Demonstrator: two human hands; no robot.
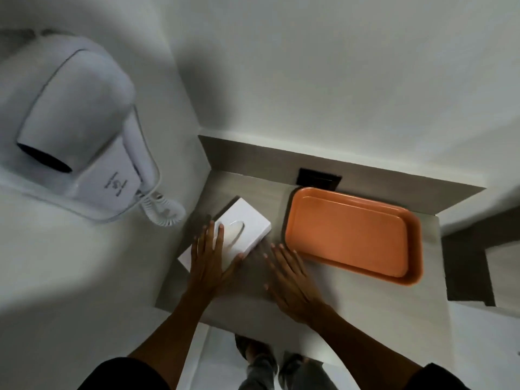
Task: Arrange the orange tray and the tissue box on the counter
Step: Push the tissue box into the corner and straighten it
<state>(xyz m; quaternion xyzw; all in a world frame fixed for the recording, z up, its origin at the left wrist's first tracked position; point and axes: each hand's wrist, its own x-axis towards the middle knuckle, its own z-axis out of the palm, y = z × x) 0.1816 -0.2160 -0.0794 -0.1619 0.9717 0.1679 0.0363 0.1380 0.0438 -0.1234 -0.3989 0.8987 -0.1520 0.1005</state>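
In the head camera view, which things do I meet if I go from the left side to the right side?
Wall-mounted hair dryer → left hand lying flat on the white tissue box → right hand, open above the counter → orange tray.

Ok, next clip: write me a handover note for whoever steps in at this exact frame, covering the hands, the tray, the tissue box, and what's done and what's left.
Left hand: flat on the white tissue box, thumb at its near right edge, no closed grip.
Right hand: open, palm down over the counter, empty, fingertips near the orange tray.
Tissue box: left part of the counter, skewed, below the wall-mounted hair dryer.
Tray: empty, right of the box, slightly angled, by the backsplash.
Done: both items are on the counter.
Left: probably square up the box, then check the tray's alignment.
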